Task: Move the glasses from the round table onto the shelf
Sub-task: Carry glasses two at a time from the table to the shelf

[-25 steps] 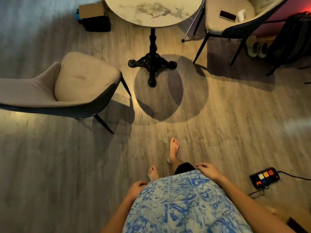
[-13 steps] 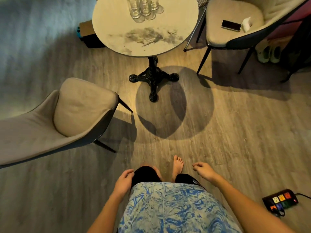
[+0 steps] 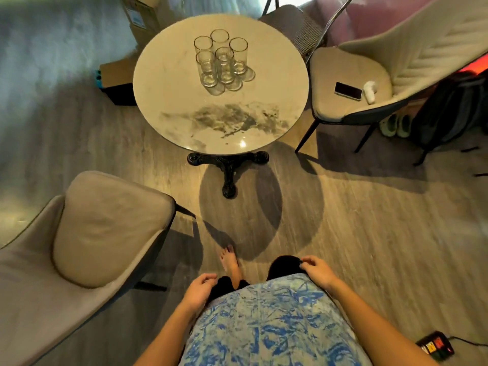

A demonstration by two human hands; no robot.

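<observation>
Grip: left hand (image 3: 198, 287) and right hand (image 3: 318, 270) both empty, fingers loosely curled, low at hips. Glasses (image 3: 221, 59) upright, clustered on bench (image 3: 184, 120) far half, 12 o'clock, well apart; hands about equally near.

I see the round table (image 3: 182, 107), a pale marble top with a grey smear across its near half, on a black cast-iron pedestal base (image 3: 228, 167). Five clear tall glasses (image 3: 220, 62) stand upright on the far half, clustered tight together. The wooden floor (image 3: 356, 233) carries the table, two beige chairs, cardboard boxes (image 3: 116, 72) behind it and a power strip (image 3: 434, 346).
</observation>
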